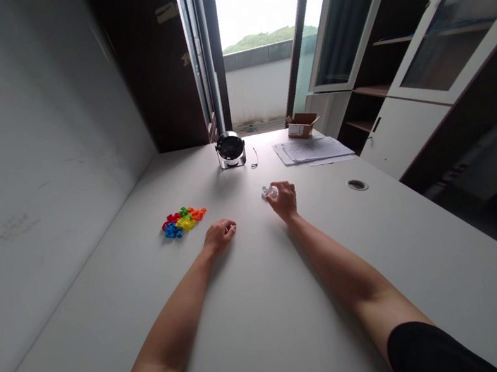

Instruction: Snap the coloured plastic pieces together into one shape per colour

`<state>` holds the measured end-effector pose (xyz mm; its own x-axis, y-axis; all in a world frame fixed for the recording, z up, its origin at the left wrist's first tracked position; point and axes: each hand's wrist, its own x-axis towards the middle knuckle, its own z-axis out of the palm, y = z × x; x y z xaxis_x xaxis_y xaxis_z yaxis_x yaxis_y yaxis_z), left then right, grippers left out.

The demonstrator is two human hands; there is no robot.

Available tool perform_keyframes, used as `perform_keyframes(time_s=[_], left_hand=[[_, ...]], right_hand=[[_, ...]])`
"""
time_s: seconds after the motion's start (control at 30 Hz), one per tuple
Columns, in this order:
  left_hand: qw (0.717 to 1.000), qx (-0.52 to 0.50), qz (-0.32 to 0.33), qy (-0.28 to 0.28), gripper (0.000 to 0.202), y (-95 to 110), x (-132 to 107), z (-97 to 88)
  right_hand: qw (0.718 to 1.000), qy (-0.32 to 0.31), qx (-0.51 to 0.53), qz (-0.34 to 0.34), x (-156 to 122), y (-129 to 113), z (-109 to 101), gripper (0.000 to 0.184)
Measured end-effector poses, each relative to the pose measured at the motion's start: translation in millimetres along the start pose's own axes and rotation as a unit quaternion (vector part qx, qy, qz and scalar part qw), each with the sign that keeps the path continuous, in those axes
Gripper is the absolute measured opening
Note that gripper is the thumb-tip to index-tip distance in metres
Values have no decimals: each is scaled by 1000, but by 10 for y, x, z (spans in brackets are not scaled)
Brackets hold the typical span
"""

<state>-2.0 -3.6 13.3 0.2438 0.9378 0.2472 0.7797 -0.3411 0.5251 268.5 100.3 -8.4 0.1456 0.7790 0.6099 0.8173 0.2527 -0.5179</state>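
My right hand [284, 199] rests on the white table with fingers curled around the edge of a small cluster of irregular white pieces [269, 192]. Its thumb and fingers close on one of them; the exact kind is too small to tell. To the left, my left hand [220, 236] lies on the table with its fingers bent inward. What those fingers hold, if anything, is hidden. Just beyond it sits a pile of small bright pieces, grouped by colour: red [170, 220], blue [172, 231], yellow [185, 223], green [184, 211] and orange [197, 213].
A round black device on a metal stand [230, 149] is at the table's far side, beside a thin cord [254, 158]. Papers [312, 150] and an open cardboard box [302, 125] lie far right. A cable hole [357, 185] is at right; a wall [34, 172] borders the left.
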Motion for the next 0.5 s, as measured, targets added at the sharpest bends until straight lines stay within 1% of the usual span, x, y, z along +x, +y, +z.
perform_keyframes(time_s=[0.1, 0.27, 0.37, 0.5], left_hand=[[1000, 2, 6, -3, 23, 7, -9, -8], [1000, 3, 4, -7, 23, 30, -23, -25], [1000, 6, 1, -9, 23, 43, -29, -31], [1000, 11, 5, -9, 23, 42, -30, -31]], right_hand=[[998, -16, -29, 45, 25, 104, 77, 33], [996, -51, -38, 61, 22, 189, 201, 32], [994, -68, -41, 76, 31, 223, 223, 32], [992, -75, -47, 91, 46, 240, 234, 33]])
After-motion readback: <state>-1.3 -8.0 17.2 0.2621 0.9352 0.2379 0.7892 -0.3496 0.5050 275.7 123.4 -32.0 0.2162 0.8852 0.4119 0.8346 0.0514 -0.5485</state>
